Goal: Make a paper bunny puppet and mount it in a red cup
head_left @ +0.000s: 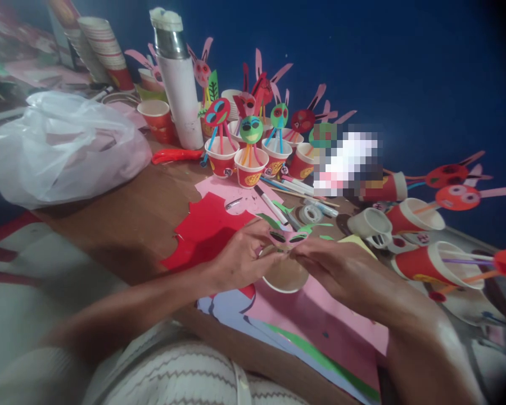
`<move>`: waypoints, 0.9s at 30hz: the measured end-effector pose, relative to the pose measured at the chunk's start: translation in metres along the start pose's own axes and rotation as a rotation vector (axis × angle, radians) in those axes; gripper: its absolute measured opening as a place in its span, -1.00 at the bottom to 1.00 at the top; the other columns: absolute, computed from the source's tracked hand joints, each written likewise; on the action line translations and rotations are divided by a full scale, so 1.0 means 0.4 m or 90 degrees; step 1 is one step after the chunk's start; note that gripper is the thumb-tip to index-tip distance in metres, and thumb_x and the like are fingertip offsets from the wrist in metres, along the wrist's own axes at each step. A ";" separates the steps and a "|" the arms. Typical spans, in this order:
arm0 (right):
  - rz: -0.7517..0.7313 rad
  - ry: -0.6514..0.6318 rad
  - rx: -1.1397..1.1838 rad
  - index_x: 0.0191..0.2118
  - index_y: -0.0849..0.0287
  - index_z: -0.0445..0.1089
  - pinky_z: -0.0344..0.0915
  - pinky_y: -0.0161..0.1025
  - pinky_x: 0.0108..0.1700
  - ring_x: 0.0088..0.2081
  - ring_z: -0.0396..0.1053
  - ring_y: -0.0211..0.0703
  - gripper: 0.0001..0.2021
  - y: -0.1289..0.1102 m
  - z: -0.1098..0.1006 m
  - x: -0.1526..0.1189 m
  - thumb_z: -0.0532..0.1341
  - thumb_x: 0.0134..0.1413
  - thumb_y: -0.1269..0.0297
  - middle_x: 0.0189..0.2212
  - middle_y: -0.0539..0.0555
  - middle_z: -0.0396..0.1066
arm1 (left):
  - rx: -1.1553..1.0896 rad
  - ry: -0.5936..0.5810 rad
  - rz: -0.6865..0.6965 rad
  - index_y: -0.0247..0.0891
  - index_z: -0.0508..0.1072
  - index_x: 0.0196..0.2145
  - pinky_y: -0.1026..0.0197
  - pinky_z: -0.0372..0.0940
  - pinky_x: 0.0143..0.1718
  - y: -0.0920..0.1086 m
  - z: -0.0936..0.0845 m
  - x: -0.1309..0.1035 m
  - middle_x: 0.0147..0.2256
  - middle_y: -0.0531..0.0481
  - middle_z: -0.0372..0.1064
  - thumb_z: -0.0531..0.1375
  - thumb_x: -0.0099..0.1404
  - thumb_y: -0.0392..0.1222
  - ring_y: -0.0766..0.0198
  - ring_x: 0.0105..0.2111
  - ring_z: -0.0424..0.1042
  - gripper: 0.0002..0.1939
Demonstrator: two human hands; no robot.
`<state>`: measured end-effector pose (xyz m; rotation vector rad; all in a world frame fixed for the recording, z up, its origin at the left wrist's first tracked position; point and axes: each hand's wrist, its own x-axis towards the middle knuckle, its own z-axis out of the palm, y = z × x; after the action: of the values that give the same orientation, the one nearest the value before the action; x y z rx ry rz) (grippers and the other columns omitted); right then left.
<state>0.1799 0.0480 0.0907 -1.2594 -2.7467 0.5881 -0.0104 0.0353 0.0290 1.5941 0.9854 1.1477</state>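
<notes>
A small pink paper face (289, 238) with dark drawn eyes and green paper ears is between my two hands. My left hand (242, 253) pinches its left side with closed fingers. On the other side, the fingers of my right hand (335, 261) are closed at its right edge. Directly beneath both hands stands a paper cup (285, 277), its pale inside showing. My fingers hide the lower part of the face, so I cannot tell whether it touches the cup. Pink paper (316, 320) lies under the cup, and cut red paper (204, 228) lies near my left hand.
Several finished paper-cup figures (251, 175) stand behind, with more cups (430, 264) at the right. Markers (272, 205) and a tape roll (310, 214) lie beyond my hands. A white flask (179, 95), a plastic bag (67, 149) and red-handled scissors (175, 156) are at the left.
</notes>
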 end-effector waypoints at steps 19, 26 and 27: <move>-0.025 -0.155 0.048 -0.53 0.19 0.25 0.04 -0.39 -0.49 -0.56 0.22 -0.36 -0.80 0.044 -0.003 0.014 0.04 0.06 0.51 -0.61 -0.08 0.30 | 0.104 0.064 -0.064 -0.27 0.52 -0.48 0.36 0.33 -0.37 0.003 -0.007 -0.003 -0.36 0.00 0.48 0.26 0.10 -0.24 0.30 -0.37 0.43 -0.94; -0.014 -0.090 0.172 -0.54 0.21 0.22 0.00 -0.41 -0.52 -0.58 0.06 -0.39 -0.83 0.050 0.030 0.032 0.05 0.02 0.49 -0.65 -0.11 0.12 | 0.209 0.090 -0.029 -0.31 0.45 -0.50 0.40 0.25 -0.49 -0.001 -0.038 0.013 -0.52 0.09 0.40 0.23 0.13 -0.21 0.38 -0.51 0.36 -0.88; -0.016 -0.080 0.196 -0.52 0.22 0.24 0.00 -0.42 -0.52 -0.57 0.07 -0.39 -0.84 0.050 0.037 0.038 0.04 0.03 0.49 -0.63 -0.11 0.13 | 0.221 0.093 -0.024 -0.31 0.44 -0.51 0.40 0.24 -0.51 -0.001 -0.046 0.017 -0.54 0.10 0.39 0.22 0.14 -0.21 0.38 -0.52 0.35 -0.87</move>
<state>0.1812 0.0664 0.0681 -1.1508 -2.6262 1.0731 -0.0263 0.0457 0.0332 1.7702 1.3644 1.1228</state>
